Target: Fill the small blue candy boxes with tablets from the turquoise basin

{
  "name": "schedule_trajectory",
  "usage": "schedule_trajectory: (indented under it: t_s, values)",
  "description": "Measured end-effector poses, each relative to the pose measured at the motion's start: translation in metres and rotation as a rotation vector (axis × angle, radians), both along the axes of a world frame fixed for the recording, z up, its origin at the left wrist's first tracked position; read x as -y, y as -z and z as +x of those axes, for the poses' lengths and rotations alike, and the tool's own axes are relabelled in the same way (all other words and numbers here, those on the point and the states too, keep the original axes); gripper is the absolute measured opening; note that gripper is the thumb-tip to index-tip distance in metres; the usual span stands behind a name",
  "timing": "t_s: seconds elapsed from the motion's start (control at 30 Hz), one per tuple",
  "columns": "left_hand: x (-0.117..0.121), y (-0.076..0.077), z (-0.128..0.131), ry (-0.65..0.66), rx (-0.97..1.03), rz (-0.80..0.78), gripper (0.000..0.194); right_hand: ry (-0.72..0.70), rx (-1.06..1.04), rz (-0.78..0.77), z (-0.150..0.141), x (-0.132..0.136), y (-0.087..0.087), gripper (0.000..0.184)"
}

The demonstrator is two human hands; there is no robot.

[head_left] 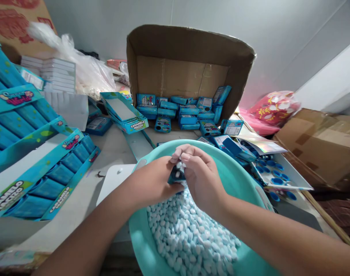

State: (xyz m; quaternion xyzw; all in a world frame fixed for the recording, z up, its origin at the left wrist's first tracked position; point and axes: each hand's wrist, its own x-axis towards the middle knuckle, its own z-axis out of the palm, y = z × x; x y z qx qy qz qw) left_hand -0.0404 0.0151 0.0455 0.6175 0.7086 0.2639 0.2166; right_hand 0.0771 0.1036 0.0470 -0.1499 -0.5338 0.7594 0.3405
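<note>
A turquoise plastic basin point(235, 180) sits in front of me, holding a heap of small pale blue and white candies point(189, 234). Both hands meet above the heap. My left hand point(152, 180) is closed around a small dark blue box point(175, 178). My right hand point(200, 176) has its fingers pinched together at the box's open top, with a few white candies at the fingertips. The box is mostly hidden between the two hands.
An open cardboard carton point(189, 50) on its side holds several small blue boxes point(186, 111). Blue display trays point(54, 172) filled with boxes stand at left. Flat blue trays point(126, 113), a white board point(114, 180), a sheet with blue caps point(275, 176), and a brown carton point(319, 142) surround the basin.
</note>
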Motion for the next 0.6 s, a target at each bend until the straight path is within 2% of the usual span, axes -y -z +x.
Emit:
schedule_trajectory:
  t_s: [0.13,0.23,0.33,0.43,0.53,0.6]
  values:
    - [-0.001,0.000,0.000,0.023,0.061,0.055,0.049,0.001,0.060,-0.038,-0.001,-0.004,-0.003,0.021]
    - [-0.002,0.002,0.000,-0.036,0.101,0.100,0.047,-0.020,0.049,-0.034,-0.002,-0.006,-0.006,0.020]
    - [-0.004,0.002,0.001,-0.105,0.219,0.126,0.046,-0.037,0.021,0.059,0.000,-0.005,-0.010,0.016]
    - [-0.005,0.001,0.001,-0.145,0.343,0.142,0.037,-0.040,-0.012,0.148,0.003,-0.006,-0.014,0.015]
    - [-0.005,-0.001,0.002,-0.218,0.344,0.188,0.031,0.054,0.029,0.296,0.006,-0.016,-0.018,0.010]
    - [-0.006,-0.003,0.002,-0.263,0.284,0.232,0.033,0.157,0.164,0.486,0.007,-0.027,-0.019,0.011]
